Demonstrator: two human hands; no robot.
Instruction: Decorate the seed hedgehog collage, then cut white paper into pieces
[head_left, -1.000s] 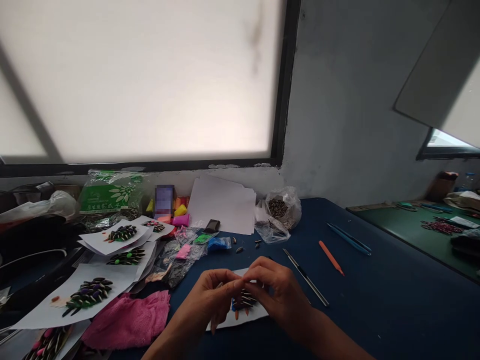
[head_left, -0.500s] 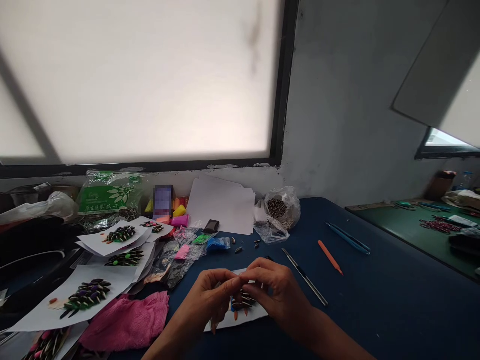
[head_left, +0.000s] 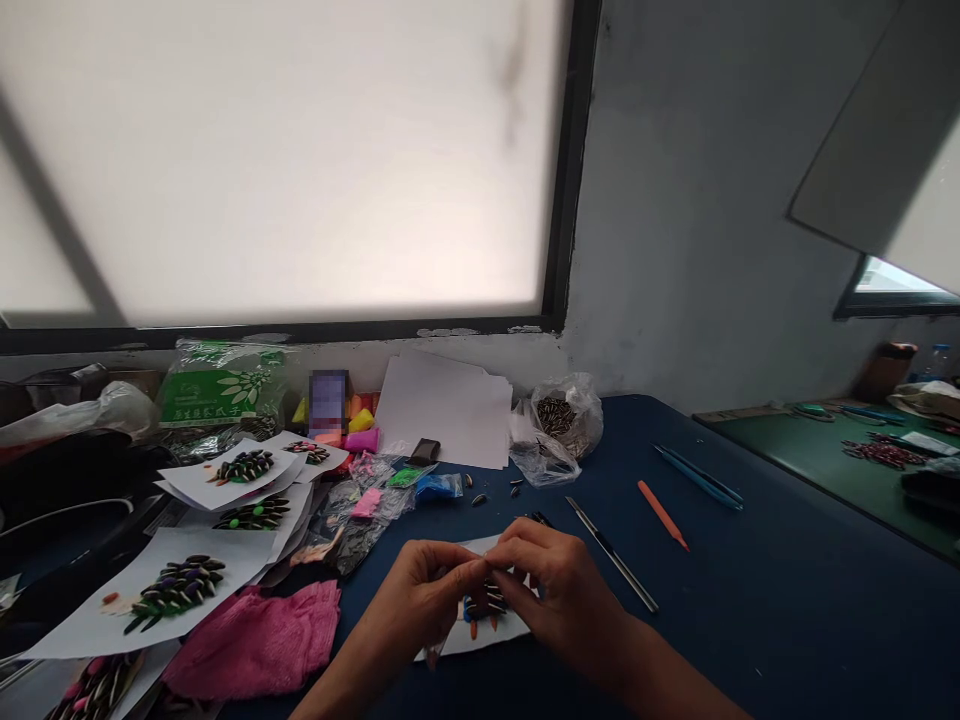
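My left hand (head_left: 435,592) and my right hand (head_left: 553,578) meet at the fingertips, both pinched together. Whatever lies between the fingertips is too small to make out. Below them on the blue table is a white paper card (head_left: 459,645), partly covered by the hands. It carries a figure made of striped sunflower seeds (head_left: 491,602) with blue clay and orange bits at its lower edge. A craft knife (head_left: 611,553) lies to the right of my right hand, beside a dark pen-like tool partly behind that hand.
Farther right lie an orange tool (head_left: 663,515) and blue tweezers (head_left: 699,477). Loose seeds (head_left: 478,499) and a bag of seeds (head_left: 559,425) sit at the back. To the left are clay packets (head_left: 439,487), a pink cloth (head_left: 259,640) and finished-looking seed cards (head_left: 82,610). White sheets (head_left: 442,405) lean by the wall.
Both hands stay pinched together with only slight finger movement. The whole view has shifted a little; the objects on the table keep their places.
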